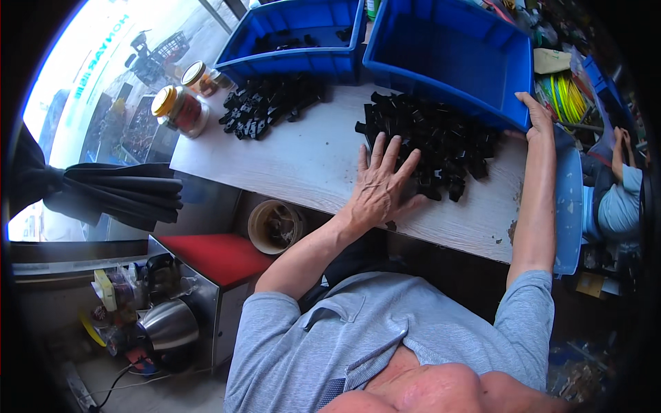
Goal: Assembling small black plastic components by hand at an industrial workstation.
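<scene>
My left hand (383,180) lies with its fingers spread at the left front edge of a heap of small black plastic parts (441,141) on the white table (296,155). Some fingertips touch the parts. Nothing is gripped in this hand. At the far right, my right hand (539,115) grips the near right corner of a blue plastic bin (527,69). This bin tilts toward me behind the heap, its blue inside showing. I cannot tell whether its lower edge rests on the table.
A second blue bin (289,67) with some black parts stands at the back left, a smaller black heap (265,107) before it. Two lidded jars (186,113) stand at the table's left. Below are a bucket (258,227) and a red-topped cabinet (213,255). Another person (620,199) is at right.
</scene>
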